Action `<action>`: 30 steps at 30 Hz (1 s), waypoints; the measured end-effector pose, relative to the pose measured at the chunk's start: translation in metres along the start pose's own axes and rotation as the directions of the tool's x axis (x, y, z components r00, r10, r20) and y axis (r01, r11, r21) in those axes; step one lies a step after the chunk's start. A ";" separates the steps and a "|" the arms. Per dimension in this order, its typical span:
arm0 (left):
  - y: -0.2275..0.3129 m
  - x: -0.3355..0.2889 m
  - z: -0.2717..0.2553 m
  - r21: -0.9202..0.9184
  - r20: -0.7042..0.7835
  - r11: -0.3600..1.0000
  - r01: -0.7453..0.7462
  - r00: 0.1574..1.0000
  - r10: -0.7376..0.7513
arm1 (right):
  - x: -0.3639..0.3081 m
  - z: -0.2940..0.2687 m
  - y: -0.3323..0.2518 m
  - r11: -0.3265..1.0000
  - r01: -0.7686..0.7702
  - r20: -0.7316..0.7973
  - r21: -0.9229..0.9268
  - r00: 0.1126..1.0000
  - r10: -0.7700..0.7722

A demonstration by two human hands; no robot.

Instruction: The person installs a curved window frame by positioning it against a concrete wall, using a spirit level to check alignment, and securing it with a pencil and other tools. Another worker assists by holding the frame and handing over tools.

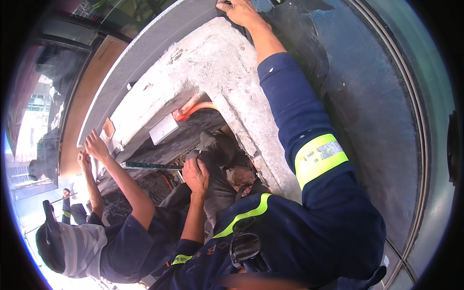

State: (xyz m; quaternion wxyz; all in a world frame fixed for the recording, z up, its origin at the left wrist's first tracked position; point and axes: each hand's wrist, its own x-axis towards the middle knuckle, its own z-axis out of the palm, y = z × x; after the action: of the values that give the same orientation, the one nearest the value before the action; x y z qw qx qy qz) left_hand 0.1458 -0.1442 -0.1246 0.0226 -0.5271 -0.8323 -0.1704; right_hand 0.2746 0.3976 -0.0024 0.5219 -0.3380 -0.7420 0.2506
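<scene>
My left hand [195, 175] is closed round one end of a dark green bar [151, 166], close to my bent knee; what kind of tool the bar is, I cannot tell. My right arm stretches far forward, and my right hand [241, 13] grips the far end of a long grey board [133, 67]. The board lies along the outer edge of a rough, white-plastered ledge [193, 60]. At the board's near left end, a co-worker's two raised hands [98, 146] are at its edge.
The co-worker [116, 246], in a cap and cloth wrap, is at my left. An orange pipe [198, 107] and a white block [163, 129] sit in the opening below the ledge. A dark panel [372, 96] flanks my right arm; glazing [43, 106] stands at the left.
</scene>
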 end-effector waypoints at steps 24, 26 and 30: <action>0.005 0.015 0.011 0.034 0.089 0.999 0.023 0.996 -0.026 | 0.009 0.010 0.030 0.973 -0.195 -0.019 0.123 0.980 0.199; 0.006 0.014 0.005 -0.025 0.035 0.999 0.025 0.999 -0.024 | 0.009 0.012 0.044 0.946 -0.230 0.094 0.226 0.972 0.214; 0.018 0.019 -0.026 -0.300 -0.022 0.949 0.093 0.994 -0.104 | 0.024 0.036 0.067 0.868 -0.315 0.267 0.383 0.938 0.223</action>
State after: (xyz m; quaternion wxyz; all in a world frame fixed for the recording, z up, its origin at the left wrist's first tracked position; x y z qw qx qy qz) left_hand 0.1491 -0.1285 -0.0918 -0.0500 -0.4790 -0.8216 -0.3050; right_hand 0.2511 0.4587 -0.0483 0.4592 -0.2893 -0.6675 0.5098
